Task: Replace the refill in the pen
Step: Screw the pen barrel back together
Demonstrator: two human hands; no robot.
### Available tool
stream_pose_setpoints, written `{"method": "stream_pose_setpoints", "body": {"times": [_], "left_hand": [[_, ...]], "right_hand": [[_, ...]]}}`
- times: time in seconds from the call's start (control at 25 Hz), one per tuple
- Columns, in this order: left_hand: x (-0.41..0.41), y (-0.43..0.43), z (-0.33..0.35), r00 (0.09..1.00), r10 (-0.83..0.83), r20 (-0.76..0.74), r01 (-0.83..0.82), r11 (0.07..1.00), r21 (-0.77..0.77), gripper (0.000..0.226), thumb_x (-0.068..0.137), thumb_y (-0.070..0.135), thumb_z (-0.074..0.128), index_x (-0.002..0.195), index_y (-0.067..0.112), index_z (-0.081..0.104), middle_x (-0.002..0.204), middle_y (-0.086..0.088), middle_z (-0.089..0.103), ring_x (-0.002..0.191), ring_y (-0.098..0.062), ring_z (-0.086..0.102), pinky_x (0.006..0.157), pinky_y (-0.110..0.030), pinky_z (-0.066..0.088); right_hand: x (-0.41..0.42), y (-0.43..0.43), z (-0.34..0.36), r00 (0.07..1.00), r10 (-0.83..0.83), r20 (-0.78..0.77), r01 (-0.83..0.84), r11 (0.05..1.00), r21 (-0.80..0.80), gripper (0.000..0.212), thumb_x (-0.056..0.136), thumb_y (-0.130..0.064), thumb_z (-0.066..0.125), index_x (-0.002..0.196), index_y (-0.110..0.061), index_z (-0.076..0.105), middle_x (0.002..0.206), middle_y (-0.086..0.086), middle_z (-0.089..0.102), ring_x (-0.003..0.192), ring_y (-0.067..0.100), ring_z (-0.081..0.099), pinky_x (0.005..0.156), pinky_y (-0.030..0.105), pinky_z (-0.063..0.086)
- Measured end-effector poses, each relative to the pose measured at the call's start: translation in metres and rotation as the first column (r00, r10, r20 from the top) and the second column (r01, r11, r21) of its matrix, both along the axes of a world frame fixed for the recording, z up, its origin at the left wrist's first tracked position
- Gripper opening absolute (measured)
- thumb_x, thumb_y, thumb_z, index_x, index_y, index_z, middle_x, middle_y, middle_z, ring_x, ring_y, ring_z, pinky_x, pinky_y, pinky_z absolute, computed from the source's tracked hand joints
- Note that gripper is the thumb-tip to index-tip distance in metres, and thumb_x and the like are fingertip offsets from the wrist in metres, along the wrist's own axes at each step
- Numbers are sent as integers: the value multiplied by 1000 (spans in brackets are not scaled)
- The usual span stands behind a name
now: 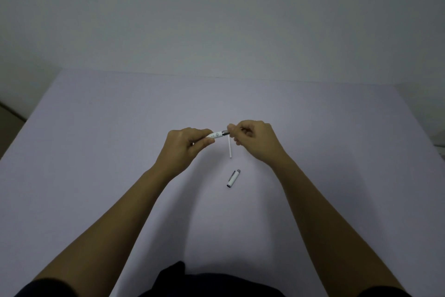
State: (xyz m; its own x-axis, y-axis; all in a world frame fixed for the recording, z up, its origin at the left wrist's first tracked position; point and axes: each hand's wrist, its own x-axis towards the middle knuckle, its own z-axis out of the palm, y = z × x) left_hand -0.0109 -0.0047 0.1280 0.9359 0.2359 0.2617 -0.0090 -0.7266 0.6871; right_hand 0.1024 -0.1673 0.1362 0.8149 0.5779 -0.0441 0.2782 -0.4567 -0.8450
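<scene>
Both hands are raised a little above a pale lilac table (96,152), close together but not touching each other. The left hand (185,146) is curled around a white pen barrel (215,134), thumb and forefinger pinching it so that the printed end with its silver ring points toward the right hand. The right hand (256,141) is closed, its fingertips (231,128) gripping the pen at that silver ring; what part it pinches is hidden by the fingers. A thin white refill (230,148) shows just below the spot where the two hands meet, running straight toward the person, its near end free; whether its far end is held by the right hand or it lies on the table I cannot tell. Nearer the body, below the right hand and well apart from both hands, a white pen cap (233,178) with a silver end lies on the table, slightly slanted. Both forearms are bare, with dark sleeves (48,288) at the bottom edge.
</scene>
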Motion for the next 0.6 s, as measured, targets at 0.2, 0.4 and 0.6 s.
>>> {"method": "stream_pose_setpoints", "body": {"times": [0.2,0.4,0.6], "left_hand": [[-1,1,1,1000,26,-7,-26,1000,10,13,87,24,61,94,19,71,54,7,50,56,-5,47,53,-11,33],[-4,0,-1,1000,6,-11,-6,1000,18,13,88,25,60,94,20,71,56,-4,56,54,-14,46,55,-14,34],[-2,0,0,999,37,2,-37,999,28,13,88,25,60,92,19,70,51,7,46,50,-9,43,53,-11,31]], "right_hand": [[0,-4,3,996,73,-54,-67,992,109,6,82,-24,68,82,-30,66,77,-11,71,74,2,69,75,14,53],[0,-2,1,994,61,94,-55,996,-65,26,88,-38,58,72,-20,68,64,5,69,61,9,66,65,25,52],[-4,-2,3,993,105,51,-109,991,74,6,84,-25,66,90,-23,65,73,-10,65,64,-3,62,62,4,46]]}}
